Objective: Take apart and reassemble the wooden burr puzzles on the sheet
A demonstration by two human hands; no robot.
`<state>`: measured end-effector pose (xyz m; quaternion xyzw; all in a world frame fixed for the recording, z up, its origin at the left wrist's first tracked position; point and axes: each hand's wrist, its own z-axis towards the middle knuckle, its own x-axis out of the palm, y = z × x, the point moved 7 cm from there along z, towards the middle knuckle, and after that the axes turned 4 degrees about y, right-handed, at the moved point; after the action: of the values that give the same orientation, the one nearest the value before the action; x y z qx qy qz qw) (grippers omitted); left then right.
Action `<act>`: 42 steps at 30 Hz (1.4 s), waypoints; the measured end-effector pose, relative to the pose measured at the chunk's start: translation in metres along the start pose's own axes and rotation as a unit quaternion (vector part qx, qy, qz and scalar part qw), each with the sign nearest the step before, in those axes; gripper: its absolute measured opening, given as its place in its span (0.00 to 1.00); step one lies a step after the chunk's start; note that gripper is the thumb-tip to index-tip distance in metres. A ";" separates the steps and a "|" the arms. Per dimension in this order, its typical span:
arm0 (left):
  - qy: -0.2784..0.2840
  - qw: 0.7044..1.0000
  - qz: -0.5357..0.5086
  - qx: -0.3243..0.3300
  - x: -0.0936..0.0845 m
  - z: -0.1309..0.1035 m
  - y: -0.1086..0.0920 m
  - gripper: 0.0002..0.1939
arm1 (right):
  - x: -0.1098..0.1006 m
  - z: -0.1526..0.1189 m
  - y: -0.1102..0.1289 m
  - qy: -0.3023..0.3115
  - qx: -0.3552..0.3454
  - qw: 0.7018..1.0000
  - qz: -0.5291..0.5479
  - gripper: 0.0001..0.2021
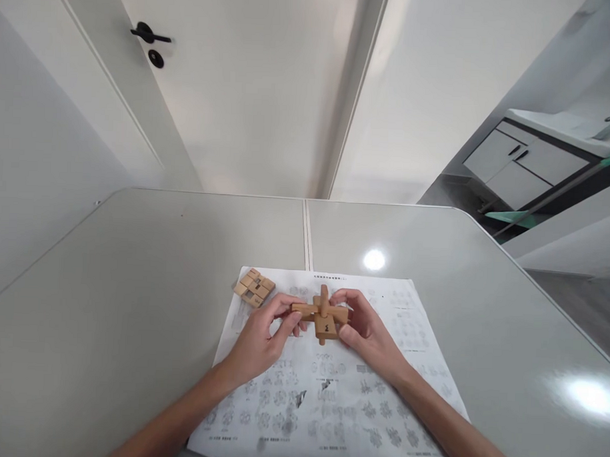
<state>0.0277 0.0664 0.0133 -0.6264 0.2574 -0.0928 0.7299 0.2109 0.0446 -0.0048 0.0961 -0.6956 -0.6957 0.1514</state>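
Note:
Between my two hands is a wooden burr puzzle (325,326), a cross of interlocking brown sticks with a dark mark on the near piece. My left hand (266,330) pinches its left-pointing bars between thumb and fingers. On the other side, my right hand (366,330) grips the right end, thumb in front and fingers curled behind. The puzzle is held over a printed instruction sheet (298,415) with rows of small diagrams. A second wooden block puzzle (254,288), flat and squarish, rests on the sheet's upper left corner.
The sheet lies on a glossy grey table (132,302) with a seam (307,235) down its far half. Beyond the far edge stands a white door (250,86) with a black handle (150,34). A sink cabinet (527,156) is at the right.

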 end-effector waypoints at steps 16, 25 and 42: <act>-0.020 0.995 0.094 0.039 0.004 -0.002 -0.012 0.04 | 0.003 -0.003 0.009 -0.015 -0.052 0.993 -0.102 0.38; -0.051 0.990 0.124 0.043 0.002 -0.003 -0.016 0.03 | 0.004 -0.004 0.012 -0.029 -0.081 0.986 -0.140 0.35; -0.003 0.989 0.118 0.085 0.003 -0.004 -0.018 0.05 | 0.006 -0.008 0.029 0.001 -0.111 0.983 -0.145 0.37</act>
<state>0.0319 0.0576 0.0292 -0.5275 0.3184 -0.0254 0.7872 0.2102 0.0359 0.0242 0.1795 -0.5923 -0.7832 0.0594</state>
